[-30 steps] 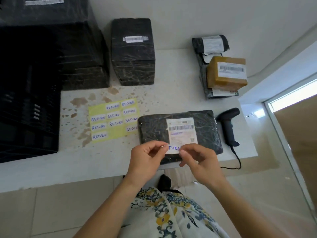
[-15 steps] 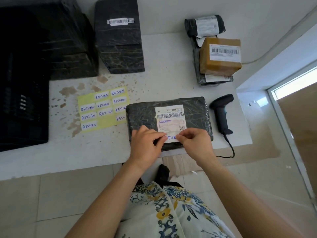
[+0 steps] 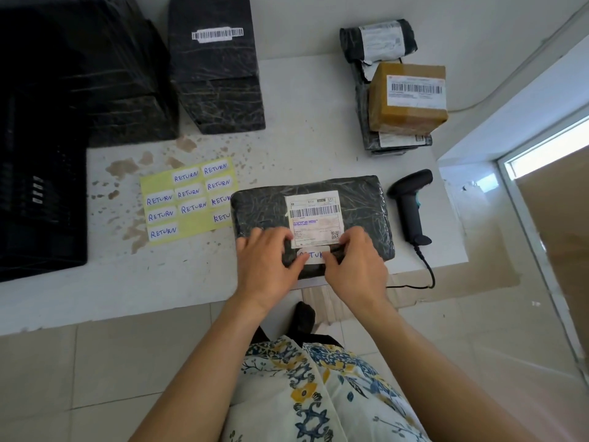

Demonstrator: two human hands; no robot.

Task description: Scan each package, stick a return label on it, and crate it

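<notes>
Two hands meet on the flat black package [image 3: 360, 205] that lies at the near edge of the white table [image 3: 302, 154]. In the head view, the left hand [image 3: 266, 266] rests on the package's near-left part, fingers fairly straight, its thumb pressing the left end of the return label [image 3: 314, 254]. The right hand [image 3: 357, 266] lies on the package's near-right part, its thumb and forefinger on the label's right end; whether they pinch it or only press it flat cannot be told. The label sits on the package just below its white shipping label [image 3: 314, 220], and only part of its handwritten word shows between the thumbs.

Left of the package, its right edge tucked under or against it, lies the yellow label sheet [image 3: 189, 202] with more stickers reading RETURN. Further left of the package stands the black crate [image 3: 38, 199], with a large black-wrapped bundle [image 3: 105, 74] behind it. Beyond the package, to the far left, stands a tall black-wrapped parcel [image 3: 220, 74] with a barcode strip. Just right of the package lies the black barcode scanner [image 3: 412, 208], its cable dropping over the table edge. Beyond the package to the far right, a brown carton [image 3: 408, 97] sits on a stack of flat black parcels, with a rolled black parcel [image 3: 377, 39] behind it.
</notes>
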